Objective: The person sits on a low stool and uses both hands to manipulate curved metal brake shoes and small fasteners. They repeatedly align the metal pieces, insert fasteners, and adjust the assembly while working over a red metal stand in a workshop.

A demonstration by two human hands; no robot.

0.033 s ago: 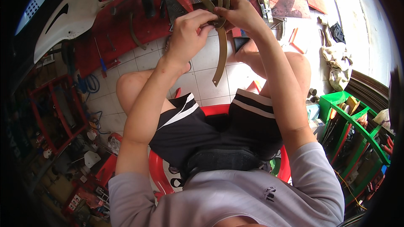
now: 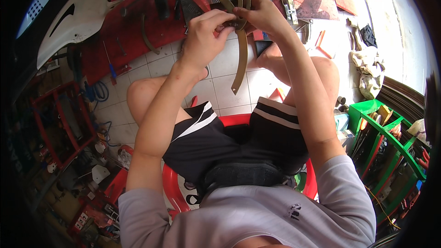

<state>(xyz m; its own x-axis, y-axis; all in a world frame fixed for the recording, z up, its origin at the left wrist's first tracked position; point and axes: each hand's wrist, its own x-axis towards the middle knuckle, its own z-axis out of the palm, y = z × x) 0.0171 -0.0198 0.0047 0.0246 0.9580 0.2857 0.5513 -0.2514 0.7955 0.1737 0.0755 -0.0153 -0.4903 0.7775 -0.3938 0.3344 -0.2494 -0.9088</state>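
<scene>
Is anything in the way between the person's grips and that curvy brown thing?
Nothing visible: the right grip holds the brown thing, and the left grip is close by its middle, though touching is hard to tell.

Honestly, from where I'm standing it's tiny stuff. The left hand point(image 2: 204, 34) has its fingertips point(image 2: 231, 17) pulled back a hair toward the left, away from the middle of the brown curved strip point(image 2: 242, 57). The strip's low dangling end has nudged a touch left too, lol. Any finer finger movement is too small to tell.
</scene>
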